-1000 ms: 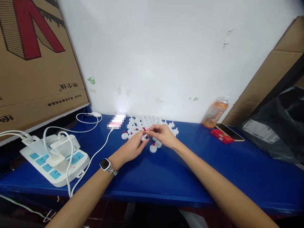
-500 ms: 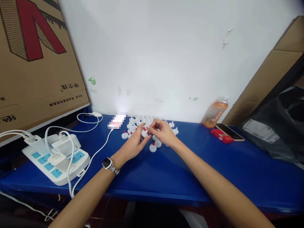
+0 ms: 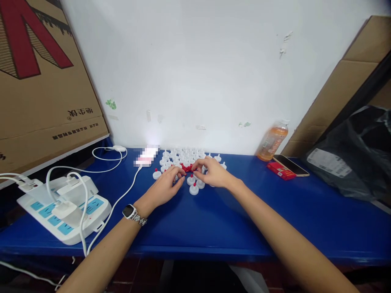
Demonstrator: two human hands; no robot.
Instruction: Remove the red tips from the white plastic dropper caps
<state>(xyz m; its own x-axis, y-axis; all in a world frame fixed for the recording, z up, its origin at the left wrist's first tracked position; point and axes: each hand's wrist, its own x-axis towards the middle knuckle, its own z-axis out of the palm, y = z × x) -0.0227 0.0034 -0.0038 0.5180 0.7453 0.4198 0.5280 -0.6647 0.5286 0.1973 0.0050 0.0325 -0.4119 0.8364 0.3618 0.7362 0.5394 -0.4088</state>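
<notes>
Several white round caps with nozzles (image 3: 165, 154) crowd together against the wall, with a heap of small red tips (image 3: 187, 167) at their near side. My left hand (image 3: 166, 185) rests left of the heap, its fingers bent and the thumb apart, nothing visible in it. On the other side, my right hand (image 3: 212, 171) curves over the caps, thumb and index finger slightly apart; its other fingers are partly hidden. A red-tipped white cap (image 3: 194, 189) stands upright in front, and a second red-tipped cap (image 3: 191, 180) is just behind it, close to my right thumb.
A white power strip (image 3: 67, 232) with plugs and cables occupies the blue table's (image 3: 214, 224) left side. A lit white device (image 3: 148, 156) stands by the wall. Rightward are an orange drink bottle (image 3: 273, 142), a red packet (image 3: 281, 170), a phone (image 3: 293, 166) and a dark plastic bag (image 3: 351, 162).
My hands have moved apart. The white cap held between them is no longer in my left hand, and the red heap now shows between the hands. The view has shifted slightly.
</notes>
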